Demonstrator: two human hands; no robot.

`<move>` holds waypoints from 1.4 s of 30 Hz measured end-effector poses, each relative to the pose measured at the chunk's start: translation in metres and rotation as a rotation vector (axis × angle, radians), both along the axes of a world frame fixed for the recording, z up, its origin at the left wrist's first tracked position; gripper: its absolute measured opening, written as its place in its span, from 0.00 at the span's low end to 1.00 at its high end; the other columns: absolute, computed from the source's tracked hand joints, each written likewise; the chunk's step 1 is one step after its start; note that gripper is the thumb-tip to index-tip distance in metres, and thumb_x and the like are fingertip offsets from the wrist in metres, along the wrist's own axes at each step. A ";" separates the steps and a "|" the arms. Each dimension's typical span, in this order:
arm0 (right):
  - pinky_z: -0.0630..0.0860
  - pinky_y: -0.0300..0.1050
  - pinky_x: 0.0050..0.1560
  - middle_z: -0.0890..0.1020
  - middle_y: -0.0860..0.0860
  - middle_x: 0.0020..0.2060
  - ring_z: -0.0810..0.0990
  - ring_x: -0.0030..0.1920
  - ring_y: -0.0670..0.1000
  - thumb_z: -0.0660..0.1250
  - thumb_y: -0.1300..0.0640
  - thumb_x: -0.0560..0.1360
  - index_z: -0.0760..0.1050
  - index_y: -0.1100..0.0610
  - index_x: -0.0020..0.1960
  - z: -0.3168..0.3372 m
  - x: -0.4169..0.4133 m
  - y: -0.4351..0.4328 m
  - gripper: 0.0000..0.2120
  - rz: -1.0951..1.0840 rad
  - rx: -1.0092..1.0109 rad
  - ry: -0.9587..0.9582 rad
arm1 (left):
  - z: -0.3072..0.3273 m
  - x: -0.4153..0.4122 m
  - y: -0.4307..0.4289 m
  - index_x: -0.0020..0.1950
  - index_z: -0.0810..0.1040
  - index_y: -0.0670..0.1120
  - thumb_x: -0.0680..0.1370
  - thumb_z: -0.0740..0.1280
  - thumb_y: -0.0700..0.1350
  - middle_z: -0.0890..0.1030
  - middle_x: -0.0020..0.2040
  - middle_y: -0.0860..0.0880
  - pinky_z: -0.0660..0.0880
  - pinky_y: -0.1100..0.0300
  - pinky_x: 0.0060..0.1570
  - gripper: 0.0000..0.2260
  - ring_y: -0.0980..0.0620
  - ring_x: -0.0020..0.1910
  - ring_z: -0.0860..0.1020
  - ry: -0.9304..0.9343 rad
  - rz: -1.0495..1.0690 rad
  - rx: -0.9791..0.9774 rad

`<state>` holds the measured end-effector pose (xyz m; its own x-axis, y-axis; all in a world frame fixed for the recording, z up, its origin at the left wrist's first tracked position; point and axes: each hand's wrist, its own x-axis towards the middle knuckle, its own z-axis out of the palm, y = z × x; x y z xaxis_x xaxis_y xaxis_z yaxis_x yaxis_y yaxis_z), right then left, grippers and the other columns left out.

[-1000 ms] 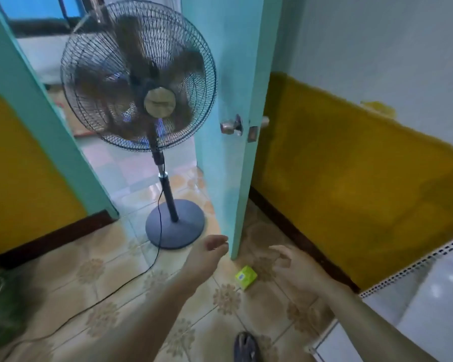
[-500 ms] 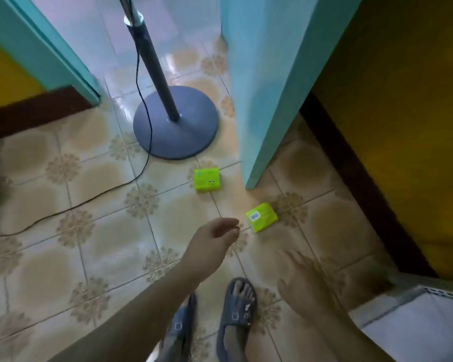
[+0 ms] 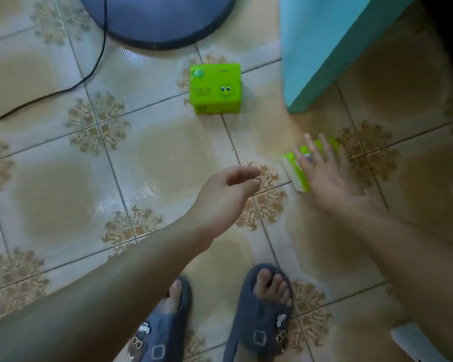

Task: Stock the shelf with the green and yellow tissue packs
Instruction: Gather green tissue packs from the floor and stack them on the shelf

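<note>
Patterned beige floor tiles (image 3: 50, 194) fill your view, with one teal door (image 3: 324, 43) at upper right and one round grey fan base (image 3: 154, 19) at the top, its black cable (image 3: 100, 61) trailing left. Your left hand (image 3: 225, 197) hangs loosely curled, holding nothing. Your right hand (image 3: 330, 178) spreads flat over one green and yellow tissue pack (image 3: 296, 173) near the door's corner; whether it touches is unclear. Two grey slippers (image 3: 262, 322) stand below. A second pack (image 3: 215, 90), smiley-faced with unreadable lettering, lies near the fan base.
</note>
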<state>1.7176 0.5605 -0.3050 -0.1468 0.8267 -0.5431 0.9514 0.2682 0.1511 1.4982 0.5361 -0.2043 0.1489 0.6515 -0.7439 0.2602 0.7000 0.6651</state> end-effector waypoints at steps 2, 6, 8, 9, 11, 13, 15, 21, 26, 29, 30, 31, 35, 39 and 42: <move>0.41 0.59 0.73 0.37 0.55 0.77 0.36 0.76 0.60 0.63 0.57 0.75 0.37 0.48 0.77 -0.018 0.005 0.014 0.43 0.077 -0.017 -0.023 | -0.015 -0.007 0.004 0.61 0.78 0.51 0.79 0.64 0.46 0.81 0.56 0.55 0.72 0.64 0.57 0.12 0.59 0.55 0.78 0.007 -0.016 -0.001; 0.42 0.57 0.73 0.47 0.56 0.78 0.40 0.77 0.59 0.67 0.55 0.71 0.38 0.49 0.78 -0.021 0.016 0.018 0.47 0.088 -0.080 -0.011 | -0.023 -0.015 0.010 0.61 0.78 0.53 0.79 0.64 0.47 0.81 0.56 0.56 0.73 0.63 0.56 0.12 0.59 0.55 0.78 0.037 -0.020 -0.017; 0.43 0.56 0.73 0.54 0.56 0.76 0.45 0.77 0.58 0.69 0.53 0.70 0.41 0.50 0.78 -0.009 0.015 0.006 0.47 0.038 -0.080 -0.008 | -0.012 -0.018 0.009 0.61 0.78 0.52 0.79 0.64 0.47 0.81 0.55 0.55 0.73 0.61 0.57 0.12 0.59 0.55 0.79 0.044 -0.017 -0.020; 0.45 0.56 0.73 0.58 0.56 0.74 0.49 0.76 0.58 0.70 0.52 0.69 0.43 0.51 0.78 0.000 0.011 -0.001 0.48 0.017 -0.057 0.011 | -0.006 -0.020 0.007 0.61 0.78 0.52 0.79 0.64 0.47 0.81 0.55 0.55 0.72 0.61 0.57 0.12 0.59 0.54 0.79 0.048 -0.012 -0.016; 0.53 0.58 0.73 0.63 0.57 0.71 0.56 0.74 0.60 0.72 0.51 0.66 0.46 0.54 0.78 0.024 0.002 -0.026 0.50 -0.022 -0.041 0.075 | 0.019 -0.024 -0.001 0.60 0.79 0.51 0.79 0.64 0.46 0.82 0.55 0.55 0.72 0.62 0.56 0.11 0.59 0.53 0.79 0.051 0.009 -0.019; 0.58 0.58 0.69 0.68 0.59 0.67 0.64 0.69 0.61 0.76 0.52 0.60 0.51 0.55 0.77 0.052 -0.011 -0.059 0.53 -0.102 -0.025 0.199 | 0.053 -0.025 -0.012 0.58 0.79 0.51 0.79 0.64 0.45 0.82 0.54 0.54 0.73 0.62 0.57 0.10 0.59 0.52 0.79 0.060 0.043 -0.028; 0.62 0.55 0.68 0.69 0.57 0.67 0.67 0.68 0.59 0.77 0.49 0.59 0.50 0.55 0.77 0.085 -0.028 -0.094 0.55 -0.215 -0.010 0.305 | 0.090 -0.023 -0.022 0.56 0.80 0.51 0.79 0.64 0.43 0.82 0.54 0.54 0.73 0.65 0.55 0.09 0.59 0.52 0.79 0.058 0.058 -0.016; 0.59 0.48 0.70 0.57 0.49 0.76 0.57 0.74 0.51 0.71 0.36 0.67 0.39 0.51 0.78 0.207 -0.083 -0.161 0.54 -0.559 -0.046 0.546 | 0.187 -0.029 -0.049 0.55 0.81 0.49 0.78 0.65 0.41 0.83 0.52 0.52 0.73 0.73 0.43 0.09 0.57 0.49 0.80 0.026 0.060 0.000; 0.66 0.47 0.66 0.59 0.49 0.74 0.60 0.72 0.51 0.71 0.35 0.67 0.39 0.50 0.78 0.313 -0.105 -0.189 0.55 -0.696 0.051 0.610 | 0.270 -0.045 -0.070 0.52 0.81 0.53 0.78 0.65 0.43 0.84 0.50 0.53 0.73 0.62 0.52 0.07 0.55 0.51 0.80 -0.002 -0.003 0.069; 0.67 0.49 0.64 0.61 0.50 0.74 0.62 0.71 0.52 0.74 0.38 0.65 0.41 0.51 0.78 0.389 -0.116 -0.209 0.56 -0.779 0.123 0.653 | 0.337 -0.062 -0.085 0.52 0.81 0.52 0.78 0.65 0.43 0.84 0.51 0.51 0.73 0.58 0.54 0.07 0.53 0.52 0.80 -0.031 -0.034 0.115; 0.68 0.49 0.63 0.61 0.50 0.73 0.63 0.71 0.53 0.74 0.38 0.65 0.41 0.51 0.78 0.418 -0.121 -0.219 0.56 -0.805 0.143 0.669 | 0.362 -0.068 -0.093 0.52 0.81 0.51 0.78 0.65 0.42 0.84 0.51 0.51 0.73 0.57 0.54 0.07 0.52 0.52 0.80 -0.038 -0.036 0.112; 0.69 0.49 0.61 0.63 0.50 0.72 0.65 0.70 0.53 0.75 0.39 0.65 0.42 0.51 0.78 0.448 -0.124 -0.228 0.55 -0.830 0.166 0.689 | 0.386 -0.073 -0.100 0.53 0.81 0.50 0.78 0.65 0.42 0.84 0.51 0.50 0.73 0.56 0.55 0.08 0.52 0.52 0.80 -0.044 -0.041 0.111; 0.74 0.49 0.55 0.69 0.48 0.67 0.70 0.64 0.51 0.76 0.38 0.62 0.46 0.45 0.77 0.561 -0.134 -0.278 0.54 -0.928 0.293 0.764 | 0.483 -0.081 -0.138 0.56 0.81 0.48 0.79 0.64 0.42 0.84 0.52 0.50 0.73 0.54 0.58 0.09 0.52 0.52 0.81 -0.086 -0.118 0.113; 0.71 0.41 0.53 0.67 0.39 0.64 0.69 0.64 0.45 0.75 0.37 0.61 0.45 0.41 0.75 0.667 -0.131 -0.334 0.53 -0.987 0.419 0.748 | 0.565 -0.055 -0.175 0.54 0.81 0.50 0.78 0.64 0.42 0.84 0.50 0.52 0.74 0.54 0.59 0.08 0.53 0.51 0.81 -0.201 -0.246 0.176; 0.69 0.38 0.55 0.66 0.38 0.65 0.67 0.66 0.44 0.72 0.31 0.60 0.43 0.39 0.75 0.738 -0.114 -0.379 0.55 -1.037 0.530 0.706 | 0.626 -0.018 -0.199 0.52 0.82 0.51 0.78 0.64 0.42 0.84 0.50 0.53 0.74 0.54 0.58 0.08 0.54 0.51 0.81 -0.307 -0.374 0.256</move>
